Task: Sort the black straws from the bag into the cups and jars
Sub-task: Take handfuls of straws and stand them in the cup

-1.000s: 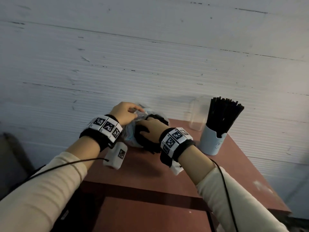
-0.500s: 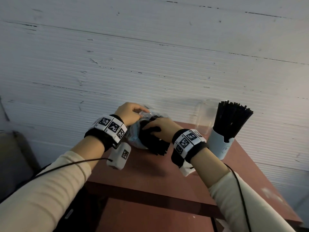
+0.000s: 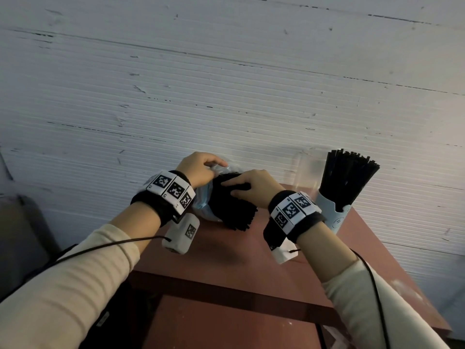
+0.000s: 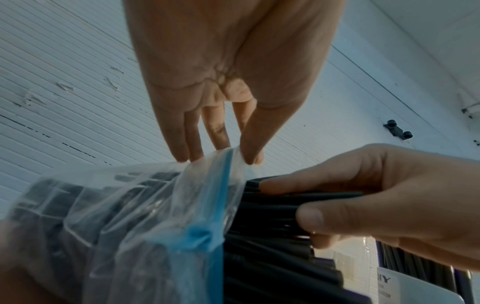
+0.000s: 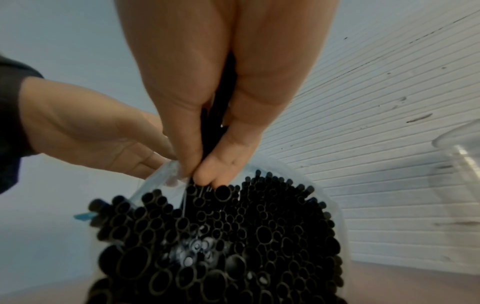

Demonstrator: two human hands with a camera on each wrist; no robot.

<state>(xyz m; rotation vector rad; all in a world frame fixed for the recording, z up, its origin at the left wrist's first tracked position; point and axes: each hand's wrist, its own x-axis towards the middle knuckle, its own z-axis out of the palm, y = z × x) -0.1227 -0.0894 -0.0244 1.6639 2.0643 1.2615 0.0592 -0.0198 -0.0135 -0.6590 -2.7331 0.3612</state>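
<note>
A clear plastic bag (image 3: 203, 205) (image 4: 145, 207) with a blue zip strip lies on the red table (image 3: 226, 263), its mouth toward me. A thick bundle of black straws (image 3: 234, 210) (image 5: 233, 236) sticks out of it. My left hand (image 3: 198, 170) (image 4: 228, 152) pinches the bag's upper rim. My right hand (image 3: 249, 187) (image 5: 207, 172) pinches a few black straws at the top of the bundle. A white paper cup (image 3: 332, 212) at the right holds several black straws (image 3: 348, 177). A clear jar (image 3: 305, 170) (image 5: 465, 164) stands behind it, apparently empty.
A white ribbed wall (image 3: 226, 84) rises right behind the table. The table's front edge (image 3: 214, 290) runs below my wrists, with a lower red surface (image 3: 221, 326) beneath. The cup and jar stand near the table's right back corner.
The view has shifted a little, so the cup and hands sit further right. My right hand has drawn back slightly along the bundle, and more straw ends show outside the bag.
</note>
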